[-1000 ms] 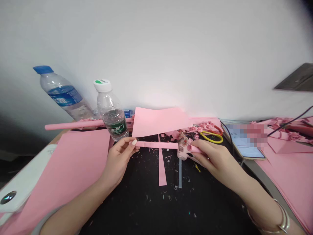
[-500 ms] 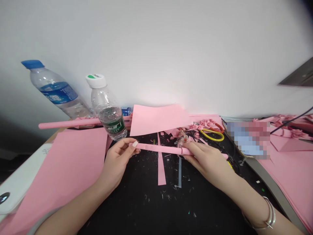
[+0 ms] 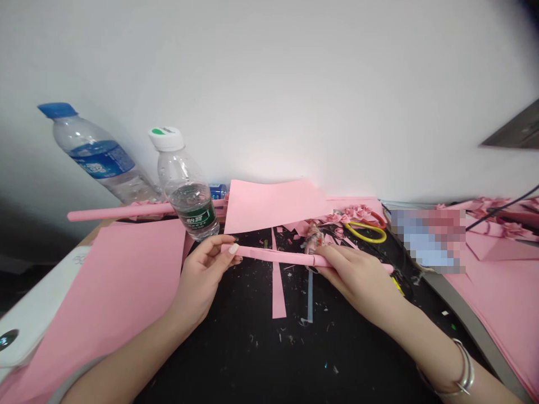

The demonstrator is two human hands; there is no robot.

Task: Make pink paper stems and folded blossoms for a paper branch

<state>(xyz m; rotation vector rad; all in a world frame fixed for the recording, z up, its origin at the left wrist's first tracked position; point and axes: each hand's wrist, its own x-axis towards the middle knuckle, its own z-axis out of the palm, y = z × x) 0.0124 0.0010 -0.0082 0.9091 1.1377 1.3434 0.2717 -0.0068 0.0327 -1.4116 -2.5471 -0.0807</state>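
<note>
At near centre, left hand [image 3: 208, 269] pinches pink strip [image 3: 273, 256], right hand [image 3: 357, 275], nearly closed, grips pink tube [image 3: 321, 261]; apparent wrapping calls for steady tension.

Black surface [image 3: 290, 359] allows passage; white-capped bottle [image 3: 187, 188] obstructs rear left.

A paper strip [image 3: 275, 256] spans the gap from the left hand [image 3: 209, 264] to a tube [image 3: 320, 261] in the right hand [image 3: 351, 266], crossing over a loose strip [image 3: 278, 297] on the table [image 3: 261, 365], with a stick [image 3: 310, 300] just right of it. Behind the left hand stands a near bottle [image 3: 193, 213], a long roll [image 3: 120, 212] passing behind it, and a far bottle [image 3: 101, 157] leans farther left. A large sheet [image 3: 126, 275] lies left, a propped sheet [image 3: 273, 206] behind the held strip, scissors [image 3: 376, 240] behind the right hand, and stacked paper [image 3: 501, 303] far right.
</note>
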